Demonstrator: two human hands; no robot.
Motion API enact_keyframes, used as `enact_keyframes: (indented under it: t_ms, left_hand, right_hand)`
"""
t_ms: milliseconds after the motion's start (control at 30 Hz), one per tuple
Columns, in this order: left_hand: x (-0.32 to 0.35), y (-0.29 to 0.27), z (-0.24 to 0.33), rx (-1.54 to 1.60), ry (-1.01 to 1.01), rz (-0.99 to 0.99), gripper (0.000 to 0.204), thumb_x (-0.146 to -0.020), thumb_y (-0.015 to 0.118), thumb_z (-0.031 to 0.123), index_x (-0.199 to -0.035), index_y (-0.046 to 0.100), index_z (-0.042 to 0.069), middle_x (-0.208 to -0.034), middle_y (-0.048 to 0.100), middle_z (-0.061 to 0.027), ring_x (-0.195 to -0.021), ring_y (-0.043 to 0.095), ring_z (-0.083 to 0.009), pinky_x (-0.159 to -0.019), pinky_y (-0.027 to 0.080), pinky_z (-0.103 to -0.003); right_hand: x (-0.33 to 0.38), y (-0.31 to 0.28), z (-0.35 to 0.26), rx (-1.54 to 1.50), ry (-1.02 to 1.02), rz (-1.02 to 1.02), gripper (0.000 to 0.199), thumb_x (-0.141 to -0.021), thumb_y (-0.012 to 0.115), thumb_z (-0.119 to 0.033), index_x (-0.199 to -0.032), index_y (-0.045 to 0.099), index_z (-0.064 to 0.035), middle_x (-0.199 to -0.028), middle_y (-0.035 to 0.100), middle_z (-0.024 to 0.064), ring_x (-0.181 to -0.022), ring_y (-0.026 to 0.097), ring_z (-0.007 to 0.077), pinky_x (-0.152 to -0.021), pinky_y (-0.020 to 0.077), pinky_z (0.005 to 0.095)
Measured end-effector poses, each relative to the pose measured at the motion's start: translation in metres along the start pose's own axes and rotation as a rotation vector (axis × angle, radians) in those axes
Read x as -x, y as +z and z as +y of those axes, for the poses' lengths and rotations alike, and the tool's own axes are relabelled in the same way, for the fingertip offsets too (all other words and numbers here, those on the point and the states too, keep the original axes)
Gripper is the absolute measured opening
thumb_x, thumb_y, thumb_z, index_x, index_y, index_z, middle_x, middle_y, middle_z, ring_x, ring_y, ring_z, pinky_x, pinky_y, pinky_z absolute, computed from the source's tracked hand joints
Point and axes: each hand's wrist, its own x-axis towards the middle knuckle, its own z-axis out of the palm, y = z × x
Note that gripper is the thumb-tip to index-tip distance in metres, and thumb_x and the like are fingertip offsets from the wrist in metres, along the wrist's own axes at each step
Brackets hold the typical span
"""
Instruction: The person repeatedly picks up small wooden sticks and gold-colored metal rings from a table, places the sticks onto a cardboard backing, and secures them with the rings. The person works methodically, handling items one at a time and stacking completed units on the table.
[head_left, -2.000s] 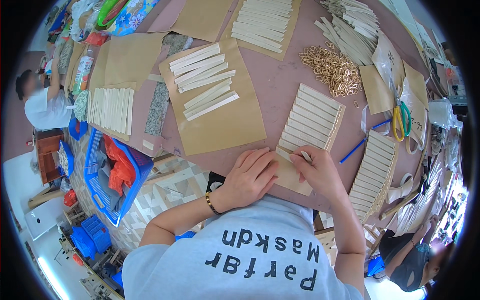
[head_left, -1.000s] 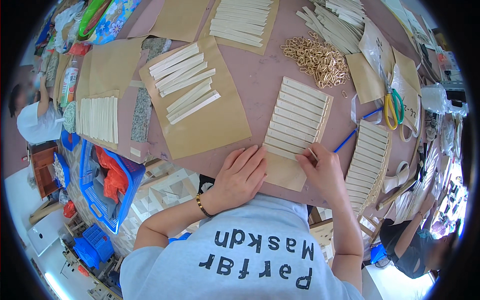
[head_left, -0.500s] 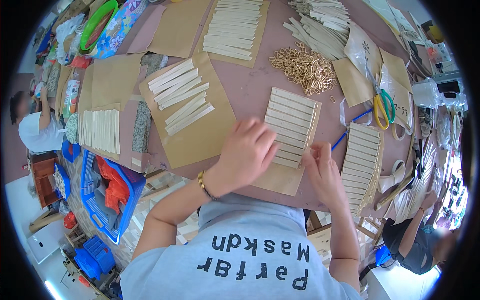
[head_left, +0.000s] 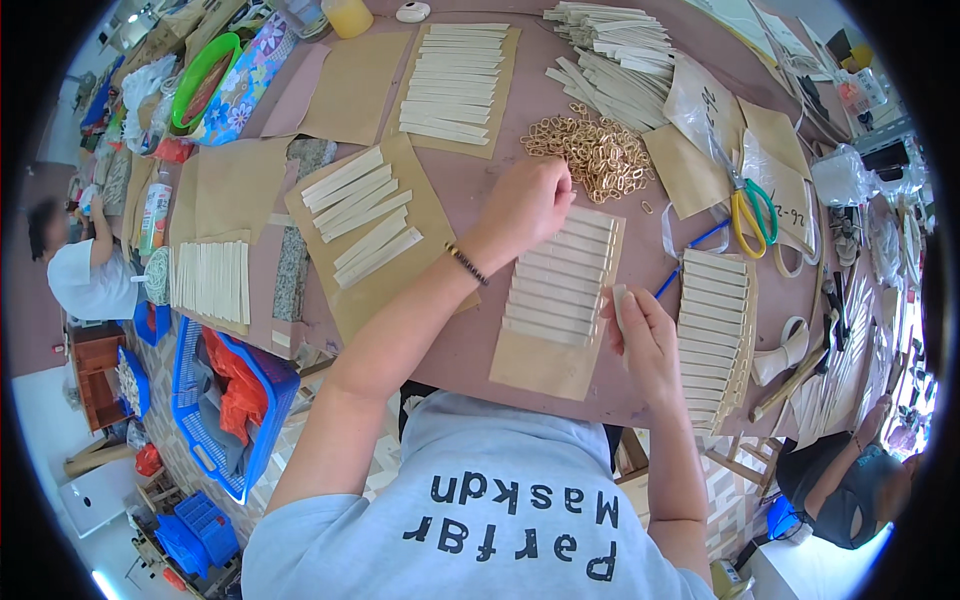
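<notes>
My left hand [head_left: 535, 203] reaches to the near edge of a heap of gold oval rings [head_left: 600, 155]. Its fingers are curled together, and what they pinch, if anything, is hidden. Below it lies a brown card [head_left: 545, 365] bearing a row of cream strips [head_left: 560, 285], with gold rings along their right ends. Just right of this card, my right hand [head_left: 648, 335] is closed on a short pale strip [head_left: 621, 308] held upright between thumb and fingers. A second card of ringed strips [head_left: 715, 320] lies beside my right hand.
Loose cream strips [head_left: 620, 55] are piled behind the rings. Yellow- and green-handled scissors [head_left: 752, 215] and a blue pen [head_left: 690, 255] lie at right. Brown sheets with strips [head_left: 375, 220] lie left. A blue basket [head_left: 235, 440] stands below the table edge. Two people work at the sides.
My left hand has moved from the strip card up to the ring heap. My right hand has drawn slightly away from the card, and a pale strip now shows in it.
</notes>
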Motion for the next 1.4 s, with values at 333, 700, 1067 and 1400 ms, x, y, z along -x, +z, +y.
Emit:
enact_keyframes:
  t_ms: [333, 700, 1067, 1400]
  left_hand:
    - [0.086, -0.046, 0.065, 0.378, -0.259, 0.005, 0.008, -0.080, 0.070, 0.004, -0.086, 0.067, 0.001, -0.076, 0.067, -0.0018, -0.067, 0.061, -0.0062, -0.061, 0.049, -0.022]
    - [0.106, -0.035, 0.055, 0.272, -0.080, 0.246, 0.009, -0.076, 0.070, -0.002, -0.082, 0.064, 0.001, -0.075, 0.066, -0.0065, -0.065, 0.064, -0.0125, -0.061, 0.051, -0.025]
    - [0.109, -0.030, 0.059, 0.128, 0.046, 0.260, 0.017, -0.071, 0.069, -0.006, -0.083, 0.061, 0.003, -0.075, 0.065, -0.0091, -0.064, 0.065, -0.0199, -0.059, 0.053, -0.029]
    - [0.114, -0.022, 0.056, 0.129, 0.140, 0.249, 0.018, -0.071, 0.070, -0.004, -0.081, 0.056, 0.003, -0.077, 0.061, -0.0094, -0.065, 0.059, -0.0260, -0.056, 0.049, -0.035]
  right_hand:
    - [-0.012, 0.020, 0.001, 0.138, -0.228, -0.004, 0.025, -0.093, 0.058, -0.007, -0.116, 0.064, 0.0011, -0.092, 0.064, 0.0071, -0.082, 0.058, 0.0123, -0.076, 0.0469, 0.0257]
    - [-0.008, 0.048, -0.007, 0.231, -0.352, 0.126, 0.009, -0.085, 0.067, -0.002, -0.094, 0.064, 0.0006, -0.085, 0.068, 0.0134, -0.077, 0.067, 0.0188, -0.072, 0.0532, 0.0297]
    - [-0.007, 0.051, -0.010, 0.289, -0.350, 0.127, 0.008, -0.085, 0.067, -0.001, -0.091, 0.063, 0.0010, -0.081, 0.067, 0.0138, -0.073, 0.067, 0.0198, -0.066, 0.0529, 0.0299]
    - [-0.009, 0.052, -0.014, 0.322, -0.394, 0.098, 0.007, -0.085, 0.065, 0.000, -0.091, 0.062, 0.0020, -0.085, 0.067, 0.0144, -0.077, 0.070, 0.0231, -0.066, 0.0550, 0.0313]
